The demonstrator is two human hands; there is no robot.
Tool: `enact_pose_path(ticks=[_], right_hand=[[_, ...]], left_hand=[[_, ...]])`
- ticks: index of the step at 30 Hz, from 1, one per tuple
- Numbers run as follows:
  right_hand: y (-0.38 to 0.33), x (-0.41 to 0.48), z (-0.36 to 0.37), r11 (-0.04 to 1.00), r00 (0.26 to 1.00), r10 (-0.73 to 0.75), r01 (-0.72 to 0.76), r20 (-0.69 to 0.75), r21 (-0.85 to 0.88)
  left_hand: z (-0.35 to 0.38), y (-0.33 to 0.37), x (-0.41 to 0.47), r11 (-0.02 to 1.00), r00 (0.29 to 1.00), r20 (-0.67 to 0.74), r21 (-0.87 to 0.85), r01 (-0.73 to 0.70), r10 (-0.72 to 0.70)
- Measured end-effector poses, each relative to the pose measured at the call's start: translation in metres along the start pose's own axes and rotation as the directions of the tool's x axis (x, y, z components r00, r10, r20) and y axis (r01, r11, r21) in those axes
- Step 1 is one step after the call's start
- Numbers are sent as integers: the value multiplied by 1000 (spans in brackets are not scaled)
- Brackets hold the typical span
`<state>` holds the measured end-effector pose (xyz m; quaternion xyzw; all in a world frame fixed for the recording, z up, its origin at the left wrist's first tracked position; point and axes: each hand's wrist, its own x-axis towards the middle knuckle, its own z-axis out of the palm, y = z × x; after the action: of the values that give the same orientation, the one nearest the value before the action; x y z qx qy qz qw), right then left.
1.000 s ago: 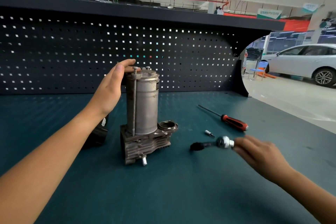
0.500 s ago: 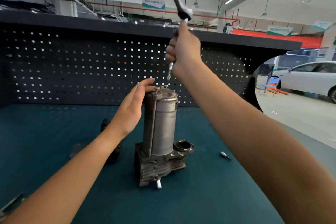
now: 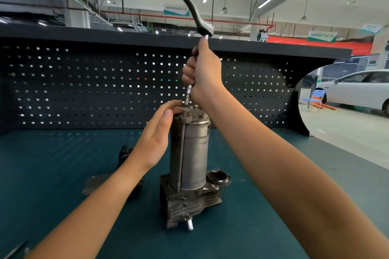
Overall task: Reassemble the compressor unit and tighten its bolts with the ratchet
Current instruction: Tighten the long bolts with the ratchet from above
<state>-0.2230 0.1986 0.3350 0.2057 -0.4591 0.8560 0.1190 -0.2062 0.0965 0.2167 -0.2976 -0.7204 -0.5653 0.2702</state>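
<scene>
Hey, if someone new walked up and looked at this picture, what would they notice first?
The tall grey compressor unit stands upright in the middle of the teal bench. Just above it the right hand holds the ratchet by its extension, bit aimed down at the top bolts, while the left hand rests flat against the unit's top. A white car sits far right.
</scene>
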Motion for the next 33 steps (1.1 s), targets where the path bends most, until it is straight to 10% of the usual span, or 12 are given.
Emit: enact_pose_path(ticks=[33], right_hand=[[24, -17, -19, 953, 971, 28, 46, 239, -300]], left_hand=[[3, 2, -3, 999, 999, -28, -46, -27, 25]])
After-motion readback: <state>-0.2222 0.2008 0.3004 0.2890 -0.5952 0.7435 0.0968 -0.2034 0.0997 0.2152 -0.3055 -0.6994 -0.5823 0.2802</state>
